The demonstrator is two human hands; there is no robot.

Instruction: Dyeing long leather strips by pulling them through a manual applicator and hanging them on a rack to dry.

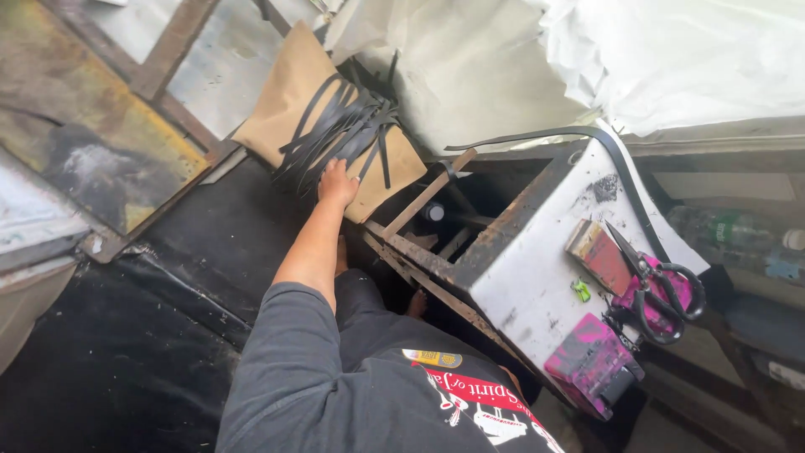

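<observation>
Left hand (337, 183) reaches out, fingers spread flat on the bundle of black strips (340, 130) lying across the tan sheet (289, 92); nothing lifted yet. Scissors (658, 289) wait on the tabletop's (537, 285) right edge.

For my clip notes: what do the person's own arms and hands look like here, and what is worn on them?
Only the left arm shows. The left hand is bare: no glove, ring or watch visible. A dark grey short sleeve covers the upper arm, leaving the forearm bare. The right arm and hand are out of view.
</observation>
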